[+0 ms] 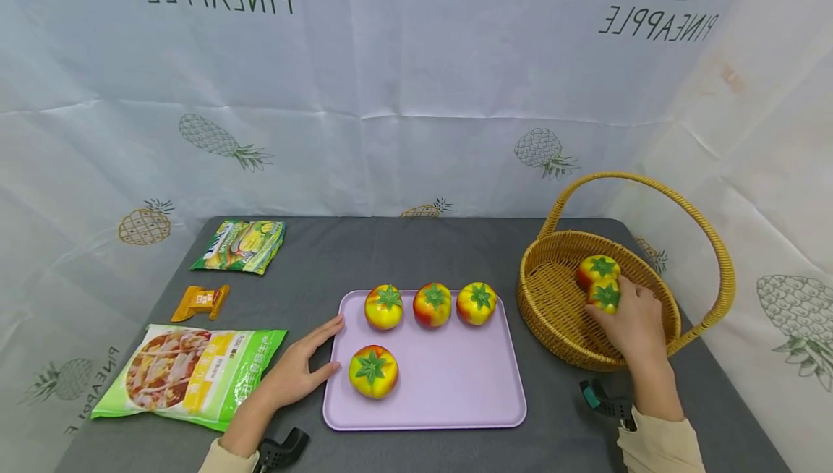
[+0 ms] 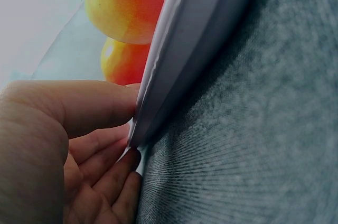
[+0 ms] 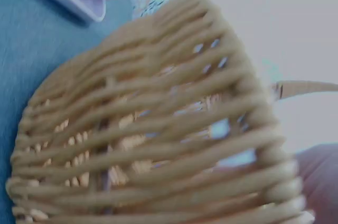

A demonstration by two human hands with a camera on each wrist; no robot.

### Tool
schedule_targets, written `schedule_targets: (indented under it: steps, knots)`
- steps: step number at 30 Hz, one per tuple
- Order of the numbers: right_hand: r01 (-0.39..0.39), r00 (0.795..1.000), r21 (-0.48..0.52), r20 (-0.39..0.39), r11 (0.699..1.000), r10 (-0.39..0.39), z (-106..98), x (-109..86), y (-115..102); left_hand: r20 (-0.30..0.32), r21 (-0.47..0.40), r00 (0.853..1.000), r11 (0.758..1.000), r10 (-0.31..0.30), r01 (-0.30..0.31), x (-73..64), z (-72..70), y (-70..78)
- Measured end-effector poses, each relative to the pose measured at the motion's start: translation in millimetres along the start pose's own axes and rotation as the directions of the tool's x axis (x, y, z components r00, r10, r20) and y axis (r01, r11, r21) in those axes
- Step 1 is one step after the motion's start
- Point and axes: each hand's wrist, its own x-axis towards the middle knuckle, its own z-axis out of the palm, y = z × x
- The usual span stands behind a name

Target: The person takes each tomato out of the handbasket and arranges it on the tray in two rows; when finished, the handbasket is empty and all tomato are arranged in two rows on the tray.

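Note:
My right hand (image 1: 638,320) reaches into the wicker basket (image 1: 545,299), its thumb and fingers around a yellow-and-red persimmon (image 1: 605,295) with a green leafy top. Another persimmon (image 1: 595,269) lies against it in the basket. In the right wrist view the woven basket wall (image 3: 153,134) hides the held fruit and most of the hand. My left hand (image 1: 296,372) rests with extended fingers at the left edge of the lilac tray (image 1: 455,386); the left wrist view has the thumb on the tray rim (image 2: 158,76). Several persimmons (image 1: 372,372) sit on the tray.
Left of the tray lies a large green food bag (image 1: 195,375). Beyond it are a small orange packet (image 1: 200,302) and a green-yellow packet (image 1: 242,245). The basket's tall handle (image 1: 706,234) arches over its right side. A pineapple-print cloth (image 1: 416,162) hangs behind the grey table.

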Motion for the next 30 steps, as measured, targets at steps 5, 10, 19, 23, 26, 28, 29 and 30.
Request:
schedule_targets:
  steps: [5,10,19,23,26,28,29,30]
  knots:
    - [0.136,0.99,0.075,-0.058,0.988,-0.132,0,-4.8,-11,0.005,-0.001,1.0,1.0,-0.003,0.003,0.0,-0.1,-0.6]
    - [0.208,0.975,0.135,-0.104,0.969,-0.195,1,-8.8,-23,0.002,-0.002,1.0,1.0,0.002,-0.002,-0.3,0.3,-0.8]
    - [0.291,0.955,0.243,-0.126,0.925,-0.268,13,-24.8,-53,0.0,-0.001,1.0,1.0,0.001,-0.001,-0.2,-0.3,0.3]
    - [0.366,0.93,0.276,-0.137,0.889,-0.34,26,-33.0,-66,-0.002,0.0,1.0,1.0,0.005,-0.005,0.0,-0.1,0.0]
    - [0.409,0.913,0.28,-0.13,0.869,-0.387,38,-38.6,-75,-0.002,0.005,1.0,1.0,0.005,-0.005,0.1,0.2,-0.5]
    - [0.428,0.904,0.294,-0.115,0.855,-0.413,46,-42.7,-80,-0.001,0.007,1.0,1.0,0.003,-0.003,0.2,0.1,-0.6]
    - [0.435,0.899,0.304,-0.104,0.847,-0.425,50,-44.9,-83,-0.001,0.007,1.0,1.0,0.002,-0.002,0.3,0.0,-0.7]
    - [0.441,0.896,0.315,-0.094,0.84,-0.435,54,-47.3,-86,0.0,0.008,1.0,1.0,0.001,-0.001,0.4,-0.1,-0.7]
